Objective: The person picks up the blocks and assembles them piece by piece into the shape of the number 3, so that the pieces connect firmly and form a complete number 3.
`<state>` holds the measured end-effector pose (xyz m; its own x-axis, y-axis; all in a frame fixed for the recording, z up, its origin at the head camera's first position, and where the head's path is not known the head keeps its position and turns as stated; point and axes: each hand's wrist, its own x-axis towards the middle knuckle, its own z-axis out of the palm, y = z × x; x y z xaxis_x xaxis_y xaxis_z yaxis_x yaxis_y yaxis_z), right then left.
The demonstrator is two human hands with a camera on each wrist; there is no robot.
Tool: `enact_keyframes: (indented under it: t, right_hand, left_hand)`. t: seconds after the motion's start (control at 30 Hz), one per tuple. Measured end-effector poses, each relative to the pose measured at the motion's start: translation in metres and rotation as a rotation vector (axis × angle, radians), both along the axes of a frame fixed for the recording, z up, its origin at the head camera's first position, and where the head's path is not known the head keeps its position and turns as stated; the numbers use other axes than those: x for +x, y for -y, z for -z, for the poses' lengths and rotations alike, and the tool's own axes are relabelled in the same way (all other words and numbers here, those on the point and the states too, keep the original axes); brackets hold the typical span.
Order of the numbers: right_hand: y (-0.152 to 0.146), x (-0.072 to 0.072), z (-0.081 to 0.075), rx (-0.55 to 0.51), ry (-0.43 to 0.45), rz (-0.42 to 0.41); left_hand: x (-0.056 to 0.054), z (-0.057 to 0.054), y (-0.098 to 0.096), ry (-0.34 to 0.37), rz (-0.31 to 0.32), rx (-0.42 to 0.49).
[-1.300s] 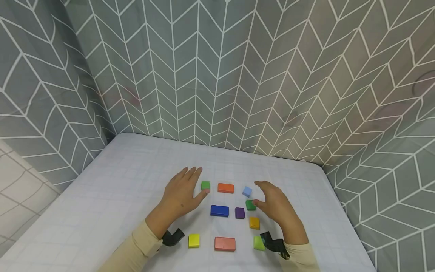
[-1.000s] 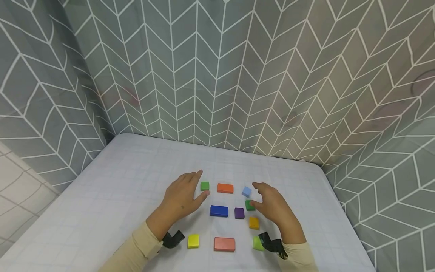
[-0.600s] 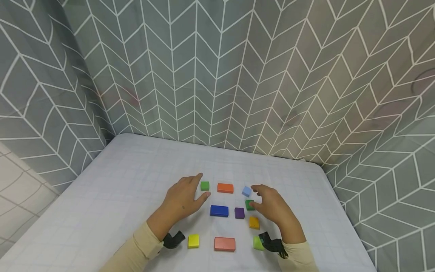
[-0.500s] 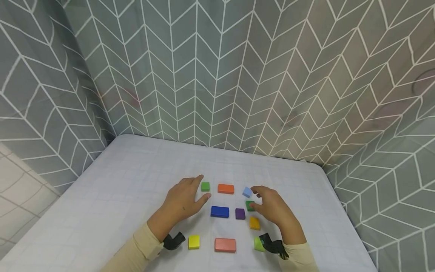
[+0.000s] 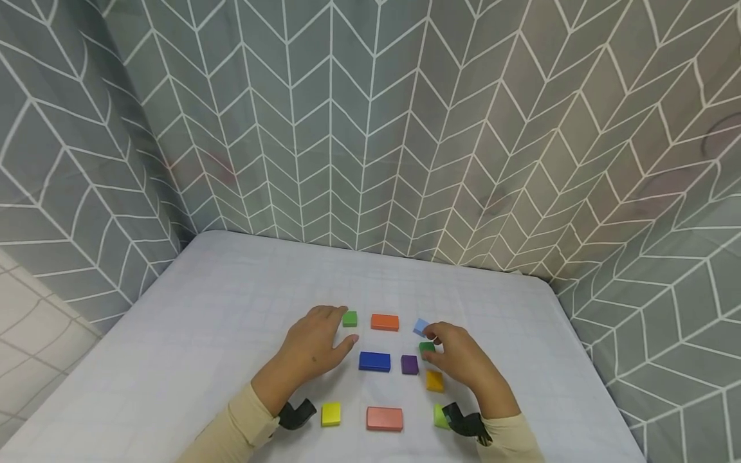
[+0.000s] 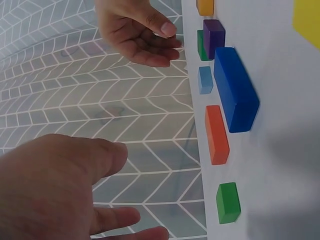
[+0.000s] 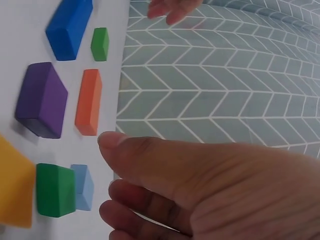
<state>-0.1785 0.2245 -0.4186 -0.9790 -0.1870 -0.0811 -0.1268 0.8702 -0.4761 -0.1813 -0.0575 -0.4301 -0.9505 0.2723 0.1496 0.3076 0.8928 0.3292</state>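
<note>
Near the front edge of the table (image 5: 191, 302) we see a yellow block (image 5: 330, 413). Behind it our left hand (image 5: 313, 343) hovers with relaxed, spread fingers (image 6: 112, 218) and holds nothing; the fingertips are just beside the light green block (image 5: 349, 318). Next come the orange block (image 5: 384, 321) and the blue block (image 5: 374, 361). Further right, our right hand (image 5: 460, 355) curves its fingers (image 7: 145, 215) over the dark green block (image 5: 426, 347), close to it, but we cannot tell if they touch.
</note>
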Motion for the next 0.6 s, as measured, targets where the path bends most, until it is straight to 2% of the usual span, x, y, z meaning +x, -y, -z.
enact_keyframes:
  t: [0.17, 0.3, 0.47, 0.6]
  right_hand:
    - [0.0021, 0.0015, 0.0019, 0.006, 0.025, -0.010]
    - [0.0042, 0.0023, 0.0037, 0.009, 0.041, -0.027]
    - [0.0058, 0.0025, 0.0052, 0.017, 0.032, -0.060]
    - [0.0060, 0.0022, 0.0057, 0.026, 0.019, -0.076]
  left_hand:
    - [0.0010, 0.0022, -0.0009, 0.030, 0.029, -0.004]
    - [0.0018, 0.0048, -0.0013, 0.025, 0.052, -0.013]
    - [0.0022, 0.0071, -0.0015, 0.003, 0.071, -0.011]
    - [0.0008, 0.0093, -0.0039, 0.025, 0.073, -0.006]
